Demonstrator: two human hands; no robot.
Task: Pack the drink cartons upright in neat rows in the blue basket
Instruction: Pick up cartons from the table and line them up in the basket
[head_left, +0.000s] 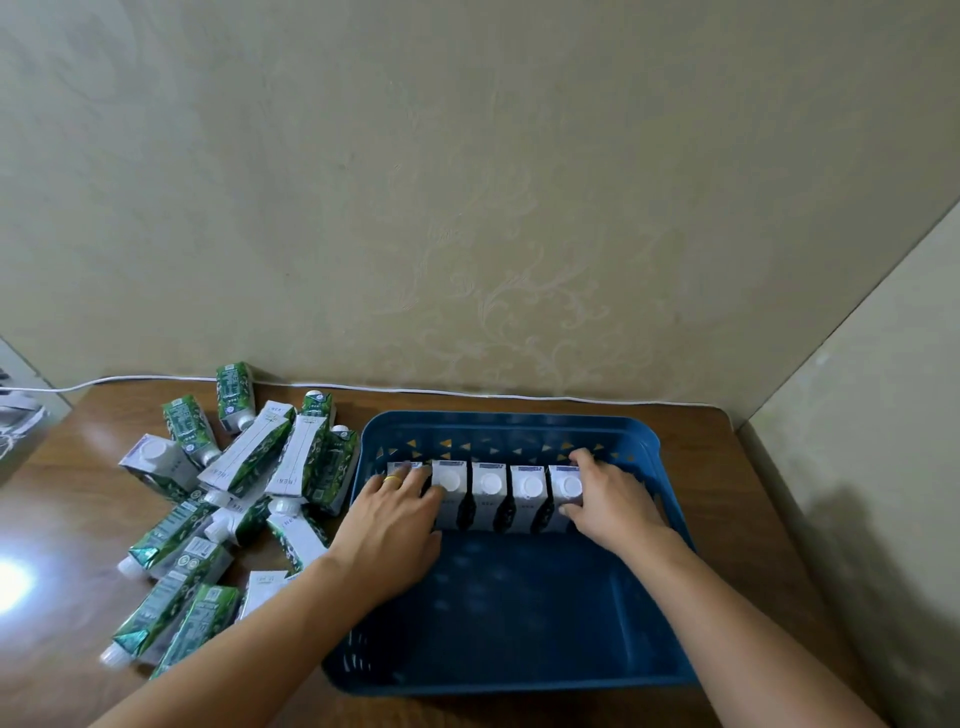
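Both hands are inside the dark blue plastic basket (670, 519) on the brown wooden bench (62, 525), bracketing a single row of white-topped, green-and-white drink cartons (491, 493) standing upright along the basket's far wall. The left hand (395, 525), a gold ring (392, 480) on one finger, lies over the row's left end carton with fingers curved around it. The right hand (605, 499) pinches the right end carton, thumb on the near face and fingers over the back. Between the two hands, three cartons show their round caps.

Out past the left hand, a loose heap of cartons (223, 499) lies toppled on the bench. I'd worry about squeezing: if the hands press inward unevenly, a middle carton could buckle forward, since the near side of the basket offers no support.
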